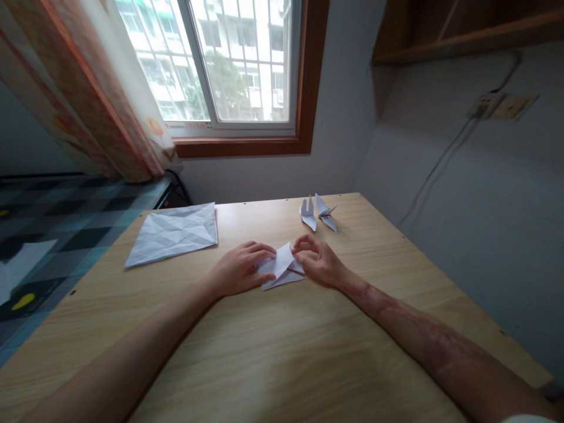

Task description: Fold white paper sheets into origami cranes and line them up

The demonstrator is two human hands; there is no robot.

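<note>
Folded white paper just below frame centre, on a pale wooden table — left hand laid over its left side, thumb parted from the fingers; right hand pinching its right edge between thumb and fingertip. Two paper figures sit right of centre — creased paper lies left of centre, apart from both hands.

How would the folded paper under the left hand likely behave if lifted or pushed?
The folded paper looks thin, so it is probably light and easily slid across the smooth-looking table. Its overlapping layers likely make it stiffer than one sheet, though the flap by the right hand may swing loose.
</note>
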